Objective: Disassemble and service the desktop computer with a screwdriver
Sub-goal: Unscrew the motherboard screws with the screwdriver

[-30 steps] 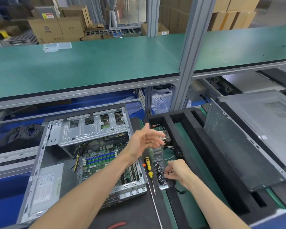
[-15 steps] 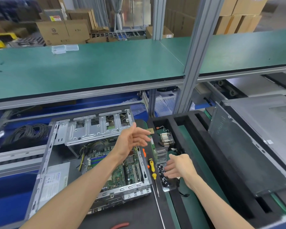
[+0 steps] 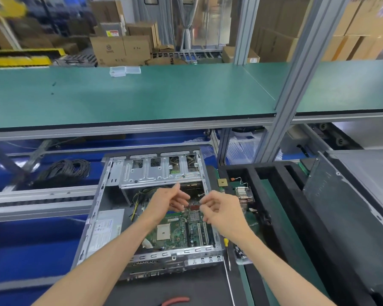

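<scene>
Both hands hover over the open desktop case [image 3: 111,217], which lies on its side on the black mat. My left hand [image 3: 168,200] has loosely curled fingers, holding nothing I can see. My right hand [image 3: 222,212] seems to pinch something tiny; I cannot tell what. A yellow-handled screwdriver [image 3: 227,250] lies just right of the case.

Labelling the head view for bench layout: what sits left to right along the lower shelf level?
Coil of black cable → open grey metal computer case → yellow-handled screwdriver → black foam tray → grey metal side panel.
</scene>
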Demonstrator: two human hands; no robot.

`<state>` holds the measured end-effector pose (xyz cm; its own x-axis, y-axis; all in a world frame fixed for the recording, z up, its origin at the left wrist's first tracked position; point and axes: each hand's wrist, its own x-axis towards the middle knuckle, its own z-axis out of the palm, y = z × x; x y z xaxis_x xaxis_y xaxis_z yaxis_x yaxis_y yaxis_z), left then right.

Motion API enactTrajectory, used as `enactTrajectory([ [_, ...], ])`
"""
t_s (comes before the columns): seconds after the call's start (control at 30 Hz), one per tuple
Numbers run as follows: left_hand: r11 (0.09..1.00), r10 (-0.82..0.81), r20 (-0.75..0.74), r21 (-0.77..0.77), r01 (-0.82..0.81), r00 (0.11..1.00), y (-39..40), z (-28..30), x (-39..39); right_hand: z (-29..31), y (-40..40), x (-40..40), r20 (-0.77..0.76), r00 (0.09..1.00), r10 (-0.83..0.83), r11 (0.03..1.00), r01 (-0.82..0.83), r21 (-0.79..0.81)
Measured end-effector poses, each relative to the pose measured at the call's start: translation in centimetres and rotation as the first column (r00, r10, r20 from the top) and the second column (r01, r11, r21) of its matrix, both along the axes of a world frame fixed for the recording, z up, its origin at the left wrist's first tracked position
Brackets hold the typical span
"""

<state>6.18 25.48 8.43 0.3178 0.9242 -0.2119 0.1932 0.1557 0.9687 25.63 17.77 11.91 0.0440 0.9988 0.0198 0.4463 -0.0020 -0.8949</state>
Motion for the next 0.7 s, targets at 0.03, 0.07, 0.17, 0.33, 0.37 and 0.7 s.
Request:
enactTrajectory([
  [0.03, 1.000, 0.014, -0.052, -0.013, -0.014, 0.999, -0.1, -0.1, -0.4, -0.1, 0.1, -0.6, 0.057, 0.997, 0.056, 0.998, -0.056, 0.010],
  [0.07, 1.000, 0.018, -0.120, -0.012, -0.020, 0.993, -0.2, -0.2, -0.8, -0.3, 0.3, -1.1, 0.112, 0.987, 0.117, 0.993, -0.119, 0.013],
  [0.17, 0.996, -0.044, -0.394, 0.055, 0.071, 0.918, -0.6, -0.8, -1.8, -1.0, 0.8, -2.4, 0.225, 0.935, 0.275, 0.961, -0.277, -0.025],
  [0.33, 0.945, -0.246, -0.723, -0.030, 0.327, 0.646, -1.0, -2.3, -2.4, -2.7, 2.2, -4.1, 0.419, 0.776, 0.472, 0.882, -0.417, -0.222],
  [0.37, 0.929, -0.291, -0.776, -0.089, 0.359, 0.560, -1.0, -2.8, -2.5, -3.0, 2.4, -4.4, 0.462, 0.731, 0.502, 0.865, -0.426, -0.265],
  [0.7, 0.913, -0.377, -0.882, -0.303, 0.274, 0.281, -1.8, -4.4, -3.9, -6.3, 4.0, -7.0, 0.530, 0.566, 0.632, 0.774, -0.417, -0.477],
])
